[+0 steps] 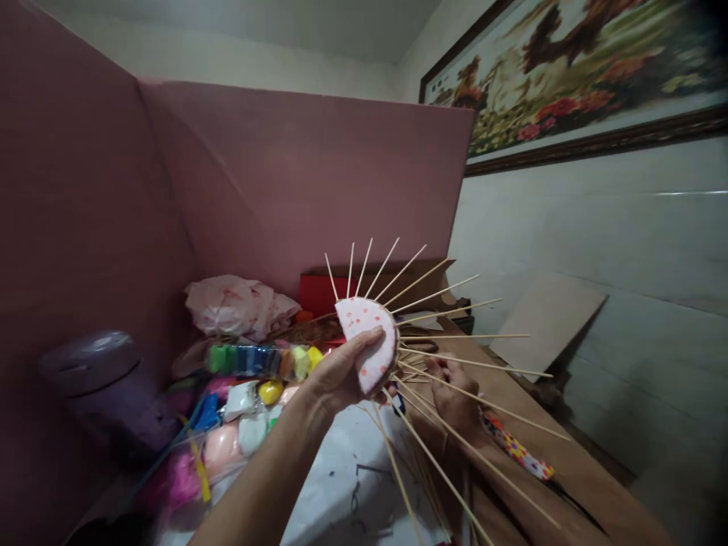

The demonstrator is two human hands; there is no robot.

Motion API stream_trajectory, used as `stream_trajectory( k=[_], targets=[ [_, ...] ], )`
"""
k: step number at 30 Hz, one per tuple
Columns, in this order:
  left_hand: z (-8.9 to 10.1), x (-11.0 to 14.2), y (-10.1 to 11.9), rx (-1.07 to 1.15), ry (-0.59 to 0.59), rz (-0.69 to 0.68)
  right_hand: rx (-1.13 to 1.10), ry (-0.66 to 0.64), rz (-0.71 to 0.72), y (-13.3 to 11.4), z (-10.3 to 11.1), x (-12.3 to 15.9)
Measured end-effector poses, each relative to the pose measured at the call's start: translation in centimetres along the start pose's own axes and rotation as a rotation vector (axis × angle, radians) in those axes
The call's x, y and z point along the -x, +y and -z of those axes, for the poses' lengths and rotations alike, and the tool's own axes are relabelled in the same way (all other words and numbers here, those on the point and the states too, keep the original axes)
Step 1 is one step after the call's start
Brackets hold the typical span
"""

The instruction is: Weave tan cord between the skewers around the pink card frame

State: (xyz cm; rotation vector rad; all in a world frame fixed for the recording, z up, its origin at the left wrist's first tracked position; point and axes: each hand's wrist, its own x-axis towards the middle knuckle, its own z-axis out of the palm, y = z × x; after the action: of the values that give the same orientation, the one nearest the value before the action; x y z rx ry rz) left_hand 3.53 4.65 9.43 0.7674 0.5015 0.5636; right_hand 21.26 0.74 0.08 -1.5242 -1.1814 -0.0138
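From where I stand, the person's left hand point(346, 368) has a firm grip on a spotted half-circle point(368, 311), thumb across its pale face, held up over the bench point(597, 478). Thin wooden sticks point(465, 336) fan out from its curved edge, upward, to the right and down toward the person. The right hand point(453, 393) is just beyond the lower sticks, fingers curled; I can't tell whether its grip has anything in it. By that wrist there's a flower-patterned strip point(517, 447). Under the left arm I see a white sheet point(321, 485), and beside it a jumble of colourful packets point(221, 447). A crumpled pink cloth point(236, 303) sits behind those, near a pink partition point(318, 174).
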Motion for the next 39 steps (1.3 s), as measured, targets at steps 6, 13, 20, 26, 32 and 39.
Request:
stream_trajectory(
  k=[6, 13, 20, 26, 32, 39],
  targets=[
    [-0.3, 0.1, -0.2, -0.026, -0.019, 0.012, -0.007, 0.025, 0.045, 0.2, 0.0, -0.3],
    [-0.7, 0.2, 0.2, 0.075, 0.161, -0.075, -0.07, 0.033, 0.003, 0.2, -0.2, -0.6],
    [0.0, 0.2, 1.2, 0.13, 0.283, -0.216, -0.173, 0.039, 0.082, -0.9, 0.6, -0.4],
    [0.9, 0.6, 2.1, 0.118, 0.353, -0.252, -0.065, 0.121, 0.194, -0.5, 1.2, -0.5],
    [2.8, 1.0, 3.4, 0.024, 0.396, -0.283, -0.019, 0.181, 0.242, -0.5, 1.8, -1.0],
    [3.7, 1.1, 3.3, -0.074, 0.386, -0.223, 0.025, 0.298, 0.283, -0.8, 2.1, -1.2]
  ],
)
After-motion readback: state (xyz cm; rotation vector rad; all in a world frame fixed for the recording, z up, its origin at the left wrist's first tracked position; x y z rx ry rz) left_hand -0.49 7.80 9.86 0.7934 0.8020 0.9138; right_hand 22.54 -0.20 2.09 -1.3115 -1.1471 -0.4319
